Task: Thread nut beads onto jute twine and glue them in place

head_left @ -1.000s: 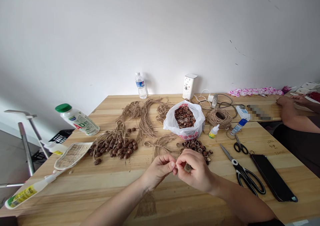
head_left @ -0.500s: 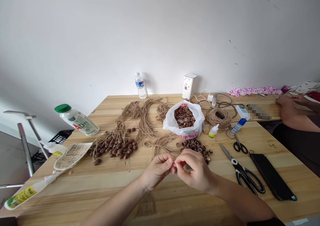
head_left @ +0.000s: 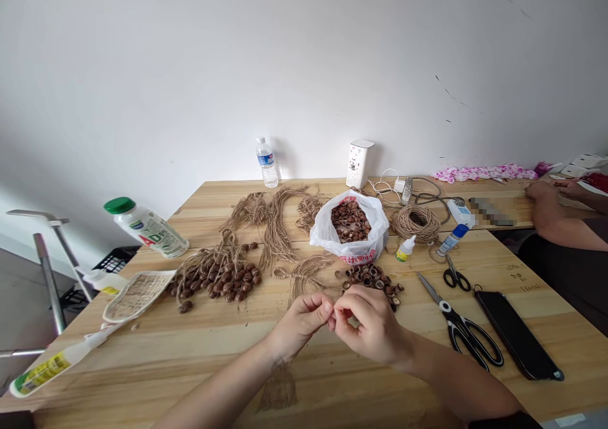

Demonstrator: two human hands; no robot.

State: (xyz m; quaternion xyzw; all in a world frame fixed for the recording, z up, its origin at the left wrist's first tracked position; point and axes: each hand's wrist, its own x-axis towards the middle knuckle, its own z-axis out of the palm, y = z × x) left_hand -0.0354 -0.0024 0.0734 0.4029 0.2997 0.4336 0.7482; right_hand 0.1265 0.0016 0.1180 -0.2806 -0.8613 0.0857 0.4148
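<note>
While the left hand (head_left: 304, 324) and the right hand (head_left: 375, 327) meet at their tips above the surface (head_left: 213, 346), the grip of each is pressed together, thumb against forefinger; whether something small is pinched there, I cannot tell. Just beyond the right hand lie brown open shells (head_left: 375, 278), and beyond the left, twine strands (head_left: 304, 275). Farther stands a white plastic bag (head_left: 323, 231) containing more shells.

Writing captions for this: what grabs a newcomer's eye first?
Probably the left hand and right hand, close together low in the centre. Just beyond, an open white plastic bag holds brown shells, with a loose shell pile before it. Left of the hands lies a heap of brown beads with twine.
</note>
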